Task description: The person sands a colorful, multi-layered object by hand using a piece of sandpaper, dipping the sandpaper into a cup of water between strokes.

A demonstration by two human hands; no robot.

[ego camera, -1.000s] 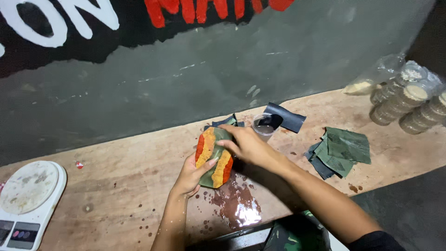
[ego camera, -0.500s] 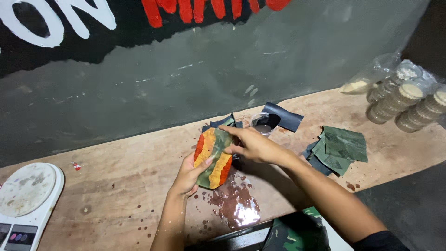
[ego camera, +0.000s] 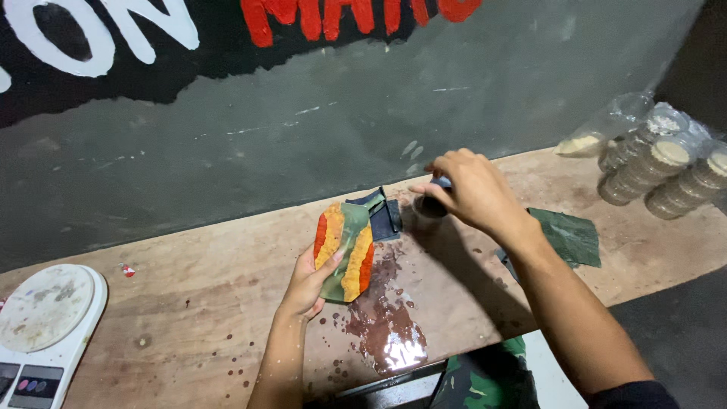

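Leaf (ego camera: 344, 251), paste-smeared, soft and tearable; left hand (ego camera: 309, 282) cradles its underside. Right hand (ego camera: 466, 189) apparently grips small cup (ego camera: 429, 206).

Small food-preparation stall or workshop, rough stained wooden worktop (ego camera: 189, 318) against a grey painted wall (ego camera: 341, 144) with large lettering, white kitchen scale (ego camera: 45, 318) at near left, stacked lidded plastic cups (ego camera: 659, 167) at far right, cut green leaves (ego camera: 568, 235) lying between.

wall: grey-green painted concrete wall (ego camera: 454, 129), black band with white and red lettering along its top | desk: worn light-brown wooden desk (ego camera: 189, 318) against the wall, speckled with dark red stains, one wet glossy patch | floor: dark, lower right | light: dim, even
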